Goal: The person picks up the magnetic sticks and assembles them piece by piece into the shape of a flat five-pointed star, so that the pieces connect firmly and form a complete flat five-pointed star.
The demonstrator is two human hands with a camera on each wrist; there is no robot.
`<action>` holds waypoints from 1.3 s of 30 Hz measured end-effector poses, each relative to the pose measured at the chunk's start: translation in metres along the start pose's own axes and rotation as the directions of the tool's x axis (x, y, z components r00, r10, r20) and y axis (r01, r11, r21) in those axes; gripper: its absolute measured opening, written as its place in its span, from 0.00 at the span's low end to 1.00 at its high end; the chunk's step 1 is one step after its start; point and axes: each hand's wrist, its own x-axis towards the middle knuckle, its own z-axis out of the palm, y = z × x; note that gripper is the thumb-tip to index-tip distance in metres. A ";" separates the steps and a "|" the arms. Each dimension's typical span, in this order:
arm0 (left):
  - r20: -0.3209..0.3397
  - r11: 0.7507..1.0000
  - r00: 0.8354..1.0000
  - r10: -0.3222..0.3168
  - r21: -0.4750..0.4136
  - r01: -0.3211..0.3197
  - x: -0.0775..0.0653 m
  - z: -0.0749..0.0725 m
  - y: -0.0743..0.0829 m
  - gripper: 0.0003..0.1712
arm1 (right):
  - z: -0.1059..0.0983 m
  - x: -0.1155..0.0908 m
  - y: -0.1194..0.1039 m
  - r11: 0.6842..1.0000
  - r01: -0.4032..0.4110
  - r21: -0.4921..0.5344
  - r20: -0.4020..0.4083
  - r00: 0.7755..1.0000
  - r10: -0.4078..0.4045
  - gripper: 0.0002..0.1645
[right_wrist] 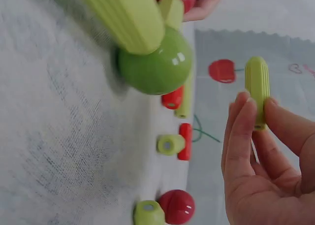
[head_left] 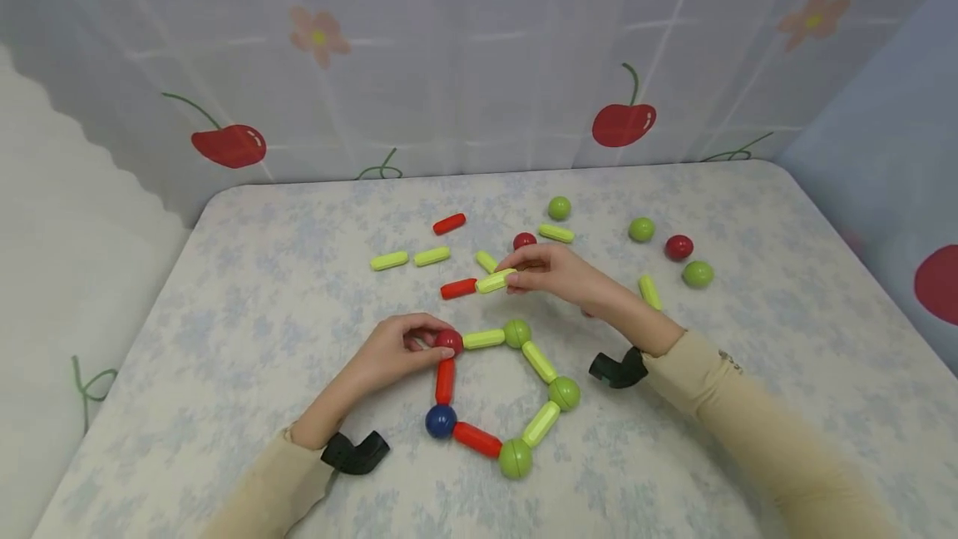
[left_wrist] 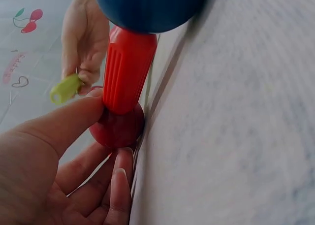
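A ring of rods and balls lies on the table. My left hand point(head_left: 400, 348) grips its red ball point(head_left: 449, 343) at the ring's upper left. From that ball a red rod point(left_wrist: 129, 70) leads to a blue ball point(head_left: 441, 421). My right hand point(head_left: 550, 273) pinches a yellow-green rod point(right_wrist: 257, 92) between thumb and fingers, raised off the table in the right wrist view. In the head view this rod's far end appears beside a loose red rod point(head_left: 458, 289). Green balls point(head_left: 516, 333) and more yellow-green rods point(head_left: 539, 362) make up the ring's right side.
Beyond the ring lie loose yellow-green rods point(head_left: 389, 260) and another red rod point(head_left: 449, 224). Green balls point(head_left: 641, 229) and red balls point(head_left: 678, 247) are scattered at the back right. A printed curtain point(head_left: 464, 65) hangs behind the table point(head_left: 247, 273).
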 end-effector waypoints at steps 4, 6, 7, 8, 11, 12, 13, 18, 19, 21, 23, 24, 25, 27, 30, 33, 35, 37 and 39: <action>0.000 1.000 1.000 -0.020 -0.018 0.020 0.000 0.000 0.001 0.18 | 0.004 0.020 0.000 0.998 -0.052 -0.030 0.080 0.995 0.054 0.15; -0.001 0.999 0.999 -0.034 -0.024 0.034 0.000 0.000 0.002 0.19 | 0.006 0.027 0.002 0.997 -0.068 -0.041 0.112 0.991 0.072 0.13; -0.002 0.999 0.999 -0.041 -0.025 0.041 0.000 0.000 0.002 0.19 | 0.008 0.030 0.002 0.996 -0.073 -0.046 0.128 0.989 0.078 0.12; -0.004 0.999 0.999 -0.046 -0.023 0.046 0.001 0.000 0.001 0.19 | 0.009 0.033 0.003 0.996 -0.076 -0.054 0.143 0.986 0.083 0.12; -0.011 0.999 0.999 -0.046 -0.020 0.046 0.001 0.000 0.000 0.20 | 0.015 0.038 0.004 0.994 -0.074 -0.077 0.182 0.979 0.087 0.09; -0.015 0.999 0.999 -0.045 -0.017 0.045 0.001 -0.001 0.000 0.20 | 0.017 0.040 0.004 0.994 -0.068 -0.082 0.188 0.979 0.082 0.09; -0.017 0.999 0.999 -0.045 -0.016 0.044 0.001 -0.001 0.000 0.20 | 0.019 0.040 0.004 0.994 -0.063 -0.089 0.194 0.978 0.079 0.08; -0.019 0.999 0.999 -0.045 -0.017 0.044 0.001 0.000 0.001 0.20 | 0.023 0.043 0.006 0.994 -0.052 -0.098 0.215 0.974 0.073 0.07; -0.018 0.999 0.999 -0.045 -0.020 0.045 0.001 0.000 0.001 0.20 | 0.024 0.044 0.006 0.994 -0.051 -0.101 0.221 0.973 0.072 0.07; -0.018 0.999 0.999 -0.044 -0.020 0.043 0.002 0.000 0.000 0.20 | 0.025 0.045 0.006 0.993 -0.043 -0.109 0.230 0.971 0.068 0.07; -0.019 0.999 0.999 -0.041 -0.020 0.041 0.002 0.000 0.000 0.21 | 0.027 0.045 0.006 0.992 -0.036 -0.117 0.232 0.971 0.062 0.08; -0.019 0.999 0.999 -0.041 -0.020 0.041 0.002 0.000 0.000 0.21 | 0.028 0.046 0.006 0.992 -0.033 -0.121 0.231 0.971 0.060 0.08; -0.019 0.999 0.999 -0.042 -0.019 0.042 0.002 0.000 0.000 0.21 | 0.028 0.046 0.006 0.993 -0.036 -0.117 0.226 0.972 0.062 0.08; -0.020 0.999 0.999 -0.044 -0.019 0.044 0.002 0.000 0.000 0.21 | 0.030 0.047 0.006 0.994 -0.046 -0.101 0.214 0.975 0.067 0.08; -0.024 0.999 0.999 -0.042 -0.014 0.041 0.002 0.000 -0.001 0.20 | 0.033 0.048 0.007 0.995 -0.065 -0.081 0.191 0.978 0.080 0.09; -0.027 1.000 0.999 -0.029 -0.011 0.028 0.002 0.000 -0.002 0.21 | 0.035 0.049 0.008 0.994 -0.080 -0.074 0.163 0.982 0.091 0.08; -0.032 1.000 0.999 -0.010 -0.017 0.009 0.003 0.001 -0.002 0.23 | 0.036 0.049 0.009 0.994 -0.085 -0.069 0.146 0.985 0.094 0.08; -0.034 0.999 0.999 0.014 -0.031 -0.015 0.002 0.001 -0.002 0.26 | 0.037 0.049 0.011 0.995 -0.082 -0.065 0.138 0.986 0.090 0.08; -0.032 0.998 0.998 0.046 -0.038 -0.047 0.002 0.001 -0.002 0.29 | 0.037 0.048 0.012 0.995 -0.076 -0.058 0.134 0.988 0.083 0.09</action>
